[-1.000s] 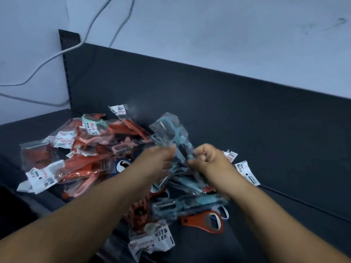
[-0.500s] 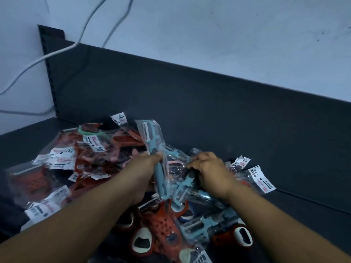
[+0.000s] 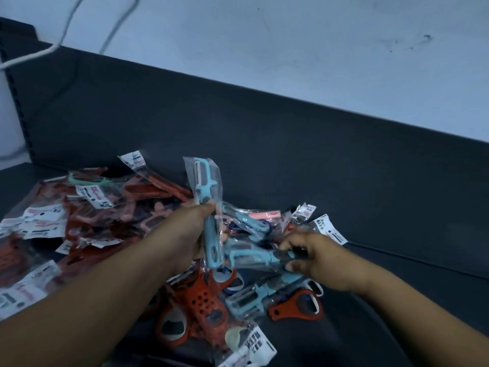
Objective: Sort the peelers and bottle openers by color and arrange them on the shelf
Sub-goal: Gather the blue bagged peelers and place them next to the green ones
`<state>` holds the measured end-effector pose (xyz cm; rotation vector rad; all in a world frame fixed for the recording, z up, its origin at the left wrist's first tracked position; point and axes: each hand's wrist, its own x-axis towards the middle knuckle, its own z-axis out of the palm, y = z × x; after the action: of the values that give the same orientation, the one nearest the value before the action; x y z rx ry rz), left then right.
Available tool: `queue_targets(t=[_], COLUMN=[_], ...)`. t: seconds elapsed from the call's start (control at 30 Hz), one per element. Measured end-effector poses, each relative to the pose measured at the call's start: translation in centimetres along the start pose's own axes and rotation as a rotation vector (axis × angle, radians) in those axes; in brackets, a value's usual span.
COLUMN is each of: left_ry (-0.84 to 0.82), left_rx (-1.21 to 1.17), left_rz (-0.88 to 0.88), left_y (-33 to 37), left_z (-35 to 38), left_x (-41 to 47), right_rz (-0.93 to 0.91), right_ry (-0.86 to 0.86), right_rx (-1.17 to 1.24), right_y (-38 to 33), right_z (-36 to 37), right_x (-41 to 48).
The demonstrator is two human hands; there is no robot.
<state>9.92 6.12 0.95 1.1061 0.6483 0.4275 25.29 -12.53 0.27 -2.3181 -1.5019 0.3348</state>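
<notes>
Blue bagged peeler (image 3: 207,193) upright in left hand (image 3: 185,233) grip; right hand (image 3: 321,262) pinches second blue peeler (image 3: 251,256).

Covering the mid-handle of the upright blue peeler (image 3: 206,192) with the left hand (image 3: 182,234). Burying the handle end of the second blue peeler (image 3: 251,255) under the right hand (image 3: 315,260). Cropping the orange pile (image 3: 79,221) at the left edge. Smearing label (image 3: 258,347) print past reading.

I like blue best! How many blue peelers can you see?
4: the upright peeler in the left hand, the level peeler in the right hand, a far peeler between them, a near peeler below the right hand. More may hide in the pile.
</notes>
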Motion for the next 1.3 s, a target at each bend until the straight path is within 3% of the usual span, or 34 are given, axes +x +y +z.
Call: queue_targets(t=[0.37,0.7,1.0,1.3], left_ry=[0.014,0.086,0.077,0.036], left_rx=[-0.005,-0.043,-0.053,-0.026], left_rz=[-0.028,0.028,-0.003,-0.071], left_y=[-0.4,0.2,0.0,-0.4], left_z=[0.8,-0.6,-1.6,-2.3], left_x=[-0.8,-1.6,-1.1,-0.1], right_rz=[0.052,0.052,0.141,0.38], right_ry=[-0.193,-0.133,0.085,-0.011], right_rx=[-0.404,-0.297,0.286,0.696], right_y=[-0.7,0.5,-0.7,-1.0], right_z=[1.5,0.0,-1.3,-1.6], right_x=[-1.0,-0.2,2.6,3.2])
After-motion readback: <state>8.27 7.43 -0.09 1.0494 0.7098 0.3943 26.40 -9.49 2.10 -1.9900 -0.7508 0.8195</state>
